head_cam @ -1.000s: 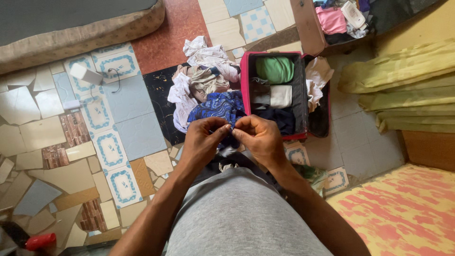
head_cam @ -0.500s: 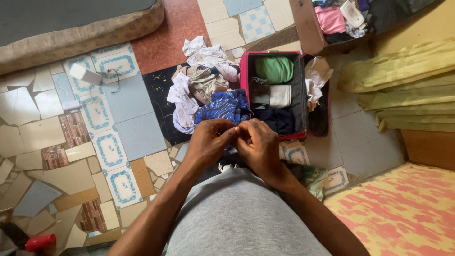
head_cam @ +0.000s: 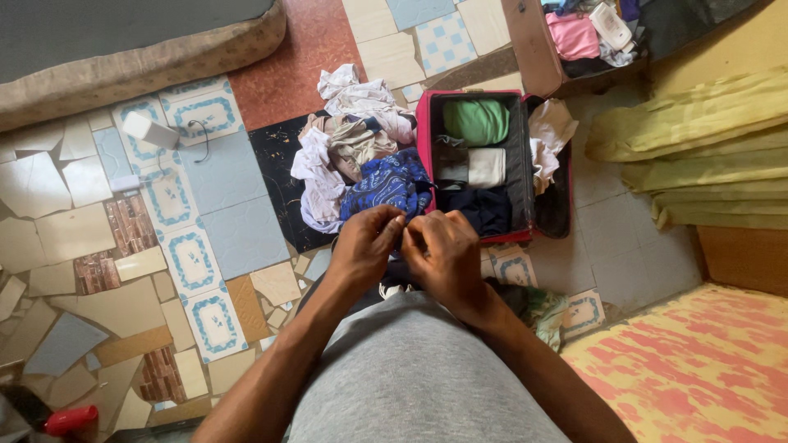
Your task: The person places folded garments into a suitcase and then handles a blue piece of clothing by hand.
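A floor point(head_cam: 222, 221) of mismatched broken tiles is filling most of the view, seen from above by a person in a grey top. A mattress edge point(head_cam: 139, 57) is lying along the upper left, and yellow-green folded bedding point(head_cam: 698, 148) is stacked at the right, above a red and yellow patterned mat point(head_cam: 698, 369).

Just beyond the hands, a pink-edged suitcase point(head_cam: 423, 156) is lying open on the floor. Inside it, a rolled green garment point(head_cam: 476, 121) is sitting at the far end, a folded white garment point(head_cam: 486, 166) is lying in the middle beside a grey one, and a dark navy garment point(head_cam: 488, 209) is filling the near end. A brown box point(head_cam: 533, 49) behind the suitcase is holding pink and white items.

Left of the suitcase, a heap of pale clothes point(head_cam: 349, 131) is piling against its side. A blue patterned garment point(head_cam: 386, 184) is draping from that heap towards the person, its near edge reaching the hands.

The left hand point(head_cam: 365, 246) and right hand point(head_cam: 443, 250) are meeting just in front of the suitcase's near corner. The fingers of both hands are pinched closed on the near edge of the blue patterned garment, thumbs pressing against fingertips. The hands are hiding the part they are gripping.

A small white box point(head_cam: 148, 129) with a cord is lying on the tiles at far left.
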